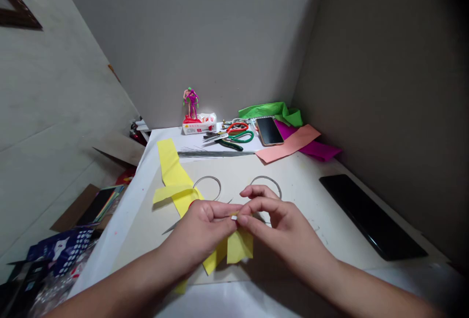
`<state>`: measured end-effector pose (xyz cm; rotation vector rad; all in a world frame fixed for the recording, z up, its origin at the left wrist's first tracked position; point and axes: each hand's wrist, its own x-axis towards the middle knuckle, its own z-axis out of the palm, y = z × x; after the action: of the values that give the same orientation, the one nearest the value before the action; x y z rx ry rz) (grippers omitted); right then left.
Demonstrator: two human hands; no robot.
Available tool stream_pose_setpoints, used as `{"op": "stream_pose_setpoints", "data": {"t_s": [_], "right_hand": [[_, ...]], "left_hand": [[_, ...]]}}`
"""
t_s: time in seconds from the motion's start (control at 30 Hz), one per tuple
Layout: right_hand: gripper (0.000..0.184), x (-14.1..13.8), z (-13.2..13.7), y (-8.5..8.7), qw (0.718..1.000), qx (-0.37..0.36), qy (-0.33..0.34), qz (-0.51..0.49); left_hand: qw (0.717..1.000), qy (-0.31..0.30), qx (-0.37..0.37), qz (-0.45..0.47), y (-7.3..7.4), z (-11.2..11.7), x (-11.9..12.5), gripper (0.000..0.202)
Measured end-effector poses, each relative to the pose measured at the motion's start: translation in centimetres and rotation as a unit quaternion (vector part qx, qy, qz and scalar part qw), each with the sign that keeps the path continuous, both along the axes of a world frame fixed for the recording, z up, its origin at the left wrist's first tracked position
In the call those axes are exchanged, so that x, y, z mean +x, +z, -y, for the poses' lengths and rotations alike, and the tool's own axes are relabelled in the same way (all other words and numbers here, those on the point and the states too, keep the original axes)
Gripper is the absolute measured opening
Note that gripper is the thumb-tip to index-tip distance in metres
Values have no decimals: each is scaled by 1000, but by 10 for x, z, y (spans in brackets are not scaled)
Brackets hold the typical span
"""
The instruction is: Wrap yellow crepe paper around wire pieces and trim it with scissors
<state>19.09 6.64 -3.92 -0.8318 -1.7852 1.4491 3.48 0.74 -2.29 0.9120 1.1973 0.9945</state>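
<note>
My left hand (207, 222) is closed in a pinch on the top of a short yellow crepe paper strip (240, 249) that hangs below the fingertips. My right hand (280, 220) pinches at the same spot, thumb and index finger meeting the left fingertips. A tiny white piece (234, 218) shows between the two hands; its kind is unclear. Beyond the hands lie two grey wire loops (220, 187), (271, 178). Longer yellow crepe paper (170, 164) runs under my left hand. A pointed metal blade (170, 229) sticks out beside that hand, its rest hidden.
At the back stand a small box (200, 127) with a colourful figure (191, 100), scissors (240, 136), thin wires (216, 154) and a phone (269, 131). Green (271, 109), salmon (289, 143) and magenta paper (320, 151) lie back right. A black panel (372, 215) lies at right.
</note>
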Motion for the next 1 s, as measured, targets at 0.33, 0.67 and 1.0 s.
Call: {"op": "stream_pose_setpoints", "data": {"t_s": [0.33, 0.67, 1.0], "right_hand": [[4, -3, 0, -3, 999, 36, -20, 9], [8, -5, 2, -5, 998, 46, -38, -8], [8, -8, 1, -12, 995, 80, -57, 3]], "left_hand": [[999, 17, -28, -25, 1, -1, 4, 42], [990, 86, -42, -104, 4, 0, 15, 53], [989, 98, 29, -110, -3, 6, 14, 45]]}}
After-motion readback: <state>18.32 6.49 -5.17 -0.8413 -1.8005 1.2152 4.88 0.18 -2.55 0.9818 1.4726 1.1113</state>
